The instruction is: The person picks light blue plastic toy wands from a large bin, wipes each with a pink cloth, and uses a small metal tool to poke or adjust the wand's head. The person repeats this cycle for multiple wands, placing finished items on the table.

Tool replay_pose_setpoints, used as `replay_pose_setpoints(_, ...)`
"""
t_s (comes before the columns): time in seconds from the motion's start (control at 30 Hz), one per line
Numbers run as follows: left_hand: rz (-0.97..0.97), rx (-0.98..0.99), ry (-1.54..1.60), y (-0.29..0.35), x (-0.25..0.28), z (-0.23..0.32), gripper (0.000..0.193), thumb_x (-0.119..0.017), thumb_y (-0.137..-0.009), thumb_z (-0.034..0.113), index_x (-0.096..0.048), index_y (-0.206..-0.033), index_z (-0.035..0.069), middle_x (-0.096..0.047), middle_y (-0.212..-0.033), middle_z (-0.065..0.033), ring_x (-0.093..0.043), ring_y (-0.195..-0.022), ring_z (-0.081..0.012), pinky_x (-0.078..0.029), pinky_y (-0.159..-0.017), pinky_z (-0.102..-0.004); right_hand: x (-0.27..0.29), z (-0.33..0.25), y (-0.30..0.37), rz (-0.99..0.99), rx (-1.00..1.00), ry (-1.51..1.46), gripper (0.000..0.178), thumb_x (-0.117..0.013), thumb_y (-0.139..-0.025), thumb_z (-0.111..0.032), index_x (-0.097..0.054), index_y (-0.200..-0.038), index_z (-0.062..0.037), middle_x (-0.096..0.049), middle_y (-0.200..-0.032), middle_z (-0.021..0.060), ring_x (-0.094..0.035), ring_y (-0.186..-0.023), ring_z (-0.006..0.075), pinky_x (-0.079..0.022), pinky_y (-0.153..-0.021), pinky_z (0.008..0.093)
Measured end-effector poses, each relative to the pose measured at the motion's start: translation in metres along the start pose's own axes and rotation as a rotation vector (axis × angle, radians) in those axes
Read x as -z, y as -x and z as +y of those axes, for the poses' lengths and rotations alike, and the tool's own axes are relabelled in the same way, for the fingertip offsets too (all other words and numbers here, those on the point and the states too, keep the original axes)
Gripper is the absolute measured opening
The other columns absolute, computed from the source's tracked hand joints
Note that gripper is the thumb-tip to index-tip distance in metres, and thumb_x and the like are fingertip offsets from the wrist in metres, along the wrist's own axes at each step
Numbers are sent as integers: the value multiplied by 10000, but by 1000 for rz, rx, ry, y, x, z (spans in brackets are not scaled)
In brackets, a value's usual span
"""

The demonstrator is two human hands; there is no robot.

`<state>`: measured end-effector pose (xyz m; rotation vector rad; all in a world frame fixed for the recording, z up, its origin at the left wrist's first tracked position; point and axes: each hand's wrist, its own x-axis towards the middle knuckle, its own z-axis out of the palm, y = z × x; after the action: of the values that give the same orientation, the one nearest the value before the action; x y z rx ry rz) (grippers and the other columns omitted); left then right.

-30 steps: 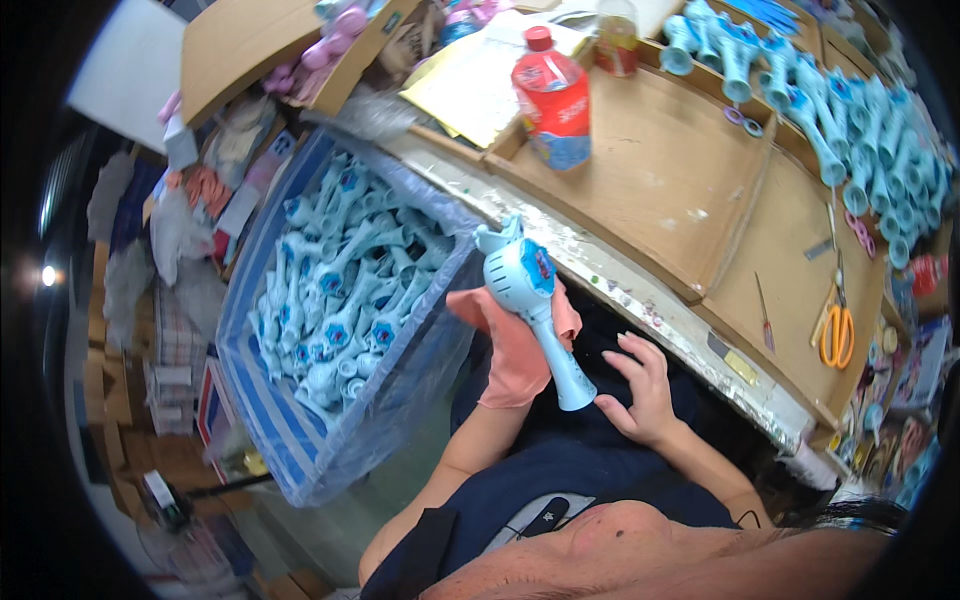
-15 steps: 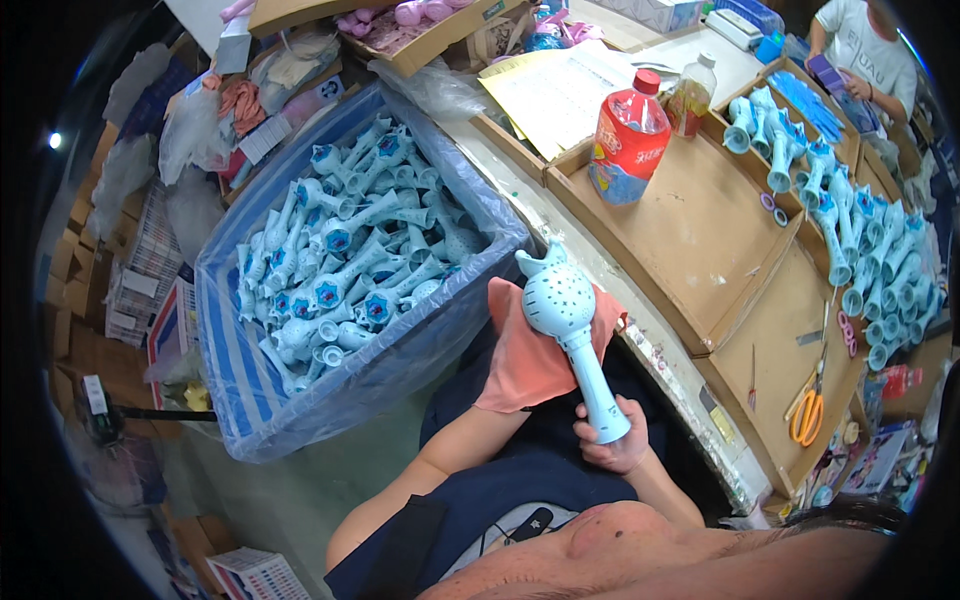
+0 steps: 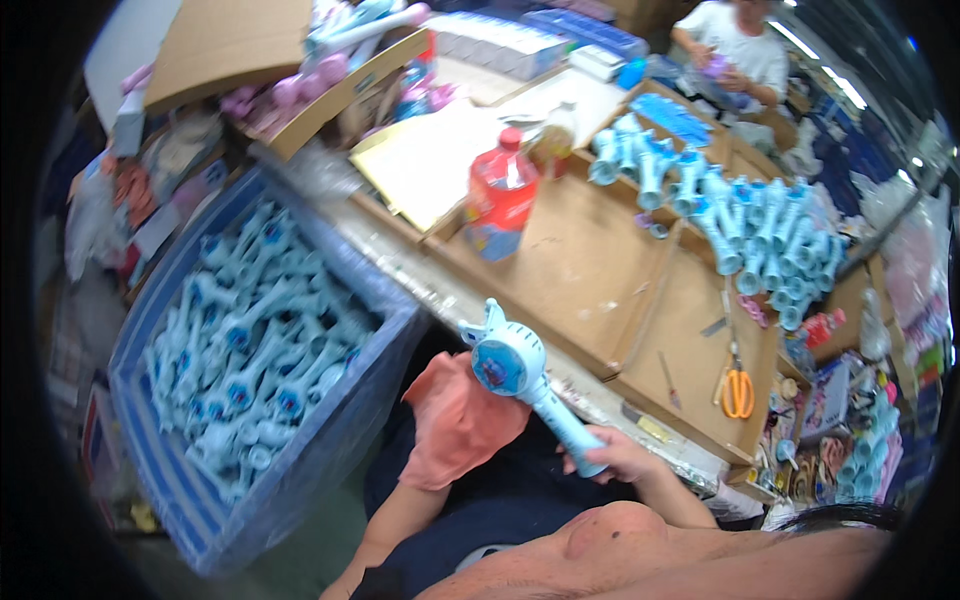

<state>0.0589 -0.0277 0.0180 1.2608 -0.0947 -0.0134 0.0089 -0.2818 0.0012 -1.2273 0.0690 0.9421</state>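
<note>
A light blue plastic toy wand lies tilted in front of me, its round head up and to the left. The head shows a blue and red picture disc and a crown-like tip. My right hand is closed round the lower end of its handle. An orange-pink cloth covers my left hand and touches the wand's head from below; the cloth hides the fingers. Left of me a blue striped bin with a clear plastic liner holds a heap of similar wands.
Shallow cardboard trays line the bench, with a red-labelled bottle, orange scissors and a thin pointed tool. More wands stand in rows at the right. Across the bench another person handles something purple.
The wand has turned from its perforated side to its picture side. My view has swung right, so the bin and bench appear further left. Both hands keep hold.
</note>
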Motion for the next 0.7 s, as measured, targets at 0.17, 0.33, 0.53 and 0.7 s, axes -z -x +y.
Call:
replay_pose_setpoints(0.17, -427, 430, 900, 6, 40, -9, 570, -380, -1047, 502, -591, -1215, 1, -570, -1136, -65, -539, -1076, -206, -413, -1014, -368, 101, -93, 13, 238, 451, -317, 597, -702, -874, -440, -571, -1238, 14, -707, -926, 102, -631, -588, 138, -449, -406, 225)
replay_pose_setpoints(0.33, -152, 678, 771, 43, 69, 19, 839, -189, -1051, 633, -509, -1405, -57, -599, -1360, -156, -590, -1251, -302, -384, -1149, -427, 249, -228, -34, 921, 581, 4, 482, -682, -912, -510, -633, -1102, -69, -683, -814, 74, -524, -488, 77, -359, -384, 208)
replay_pose_setpoints(0.53, -108, 227, 639, 74, 96, 60, 934, -189, -991, 729, -629, -1189, -70, -574, -1360, -160, -570, -1231, -290, -405, -1119, -420, 428, -276, -55, 1513, 415, 339, 588, -750, -797, -604, -666, -863, -26, -632, -727, 96, -622, -562, 227, -460, -456, 340)
replay_pose_setpoints(0.7, 896, 106, 427, 89, 142, 84, 651, -402, -1027, 594, -669, -920, 10, -546, -969, -61, -547, -834, -183, -473, -1016, -394, 449, -252, -93, 1437, 985, 495, 454, -711, -947, -344, -607, -1211, 11, -644, -1044, 66, -586, -785, 118, -479, -633, 261)
